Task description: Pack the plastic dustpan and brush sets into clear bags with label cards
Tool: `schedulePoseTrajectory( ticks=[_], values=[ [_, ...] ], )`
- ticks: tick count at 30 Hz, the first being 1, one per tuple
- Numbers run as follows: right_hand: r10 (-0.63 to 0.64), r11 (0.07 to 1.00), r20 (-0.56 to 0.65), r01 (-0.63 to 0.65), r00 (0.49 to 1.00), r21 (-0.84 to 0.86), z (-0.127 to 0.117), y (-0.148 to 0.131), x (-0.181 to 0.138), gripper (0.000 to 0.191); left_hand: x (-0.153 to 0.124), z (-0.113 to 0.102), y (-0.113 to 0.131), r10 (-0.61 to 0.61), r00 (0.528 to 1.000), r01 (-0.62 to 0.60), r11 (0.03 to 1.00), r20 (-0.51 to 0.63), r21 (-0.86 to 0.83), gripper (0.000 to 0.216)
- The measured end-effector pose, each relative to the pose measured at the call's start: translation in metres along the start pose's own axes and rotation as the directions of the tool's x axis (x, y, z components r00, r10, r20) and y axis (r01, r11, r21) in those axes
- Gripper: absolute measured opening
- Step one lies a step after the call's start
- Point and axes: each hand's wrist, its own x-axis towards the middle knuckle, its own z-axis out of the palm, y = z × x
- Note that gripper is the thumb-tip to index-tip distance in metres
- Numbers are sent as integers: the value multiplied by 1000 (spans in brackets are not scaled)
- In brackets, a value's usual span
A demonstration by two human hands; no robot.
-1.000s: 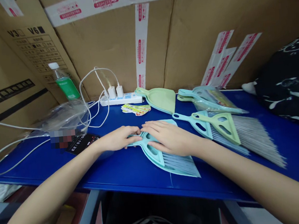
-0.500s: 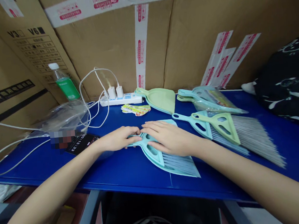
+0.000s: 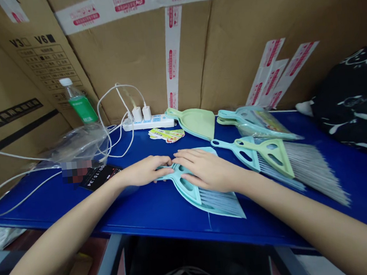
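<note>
On the table in front of me a light blue brush [image 3: 194, 192] lies in a light blue dustpan [image 3: 189, 200], its grey-blue bristles pointing toward the near right. My left hand [image 3: 146, 170] is closed around the handle end of the pair, thumb on top and fingers partly hidden underneath. Over the brush head rests my right hand [image 3: 208, 169], fingers stretched out and lying flat, covering part of the brush and pan. Just right of it are another blue brush [image 3: 251, 157] and a green brush [image 3: 275, 157], partly overlapping.
Behind lie nested green and blue dustpans [image 3: 198, 121], a bagged dustpan set [image 3: 255, 120] and some printed cards [image 3: 167, 134]. A power strip [image 3: 148, 122] with white cables, a phone [image 3: 99, 178], a clear plastic bag [image 3: 78, 144] and a bottle [image 3: 82, 105] occupy the left. Cardboard [image 3: 138, 60] walls the back.
Both hands keep the same place on the brush and dustpan. The phone's timer has advanced by one second.
</note>
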Motion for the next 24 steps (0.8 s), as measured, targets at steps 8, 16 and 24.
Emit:
schedulePoseTrajectory(
  ticks=[8,16,24],
  values=[
    [3,1000,-3,-3,1000,1,-1,-1,-1,35,0,-1,1,-3,1000,3,1000,7,22,20],
    [6,1000,2,-6,1000,4,0,-1,0,36,-1,-2,2,11,1000,-11,997,2,71,21],
    [12,1000,-6,-12,1000,5,0,-1,-1,35,-1,-1,1,18,1000,-17,995,-8,96,23]
  ],
)
